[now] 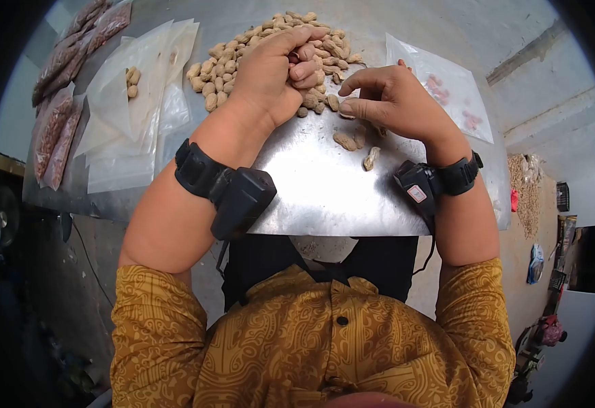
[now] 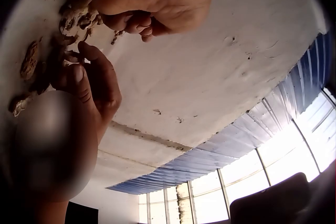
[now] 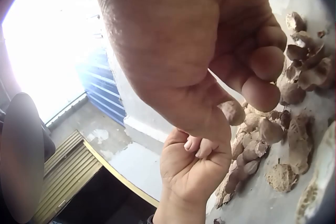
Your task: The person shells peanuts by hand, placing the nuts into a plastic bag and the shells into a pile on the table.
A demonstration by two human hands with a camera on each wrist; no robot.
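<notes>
Nearest, two arms in patterned mustard sleeves are reaching forward over the worktop point(image 1: 324, 204), both elbows bending outward and both forearms slanting inward. A black wrist device point(image 1: 243, 202) is sitting on the left wrist and another black device point(image 1: 418, 185) on the right.

Beyond the bare near part of the worktop, an open shell point(image 1: 371, 160) is lying in front of the right hand point(image 1: 406, 102), with a tan peanut point(image 1: 345, 141) lying just beyond it. The right hand is coming in from the side, palm side down, its wrist bending toward the other hand. Its thumb and forefinger are pointing inward with a gap showing between their tips, and its other fingers are curving loosely underneath; it is hovering at the pile's near right side, close to some shells.

The left hand point(image 1: 270, 75) is reaching farther, over the peanut pile point(image 1: 229, 58), its fingers curling inward around a dark red kernel point(image 1: 293, 58) that is showing between them. How many kernels it is holding, the frames are not making clear.

The pile is spreading around and beyond the left hand. To the right, a clear bag point(image 1: 477, 88) is lying flat with reddish kernels. To the left, translucent bags point(image 1: 117, 146) are lying with a few peanuts point(image 1: 133, 80) on them, and filled bags point(image 1: 73, 51) are resting beyond.
</notes>
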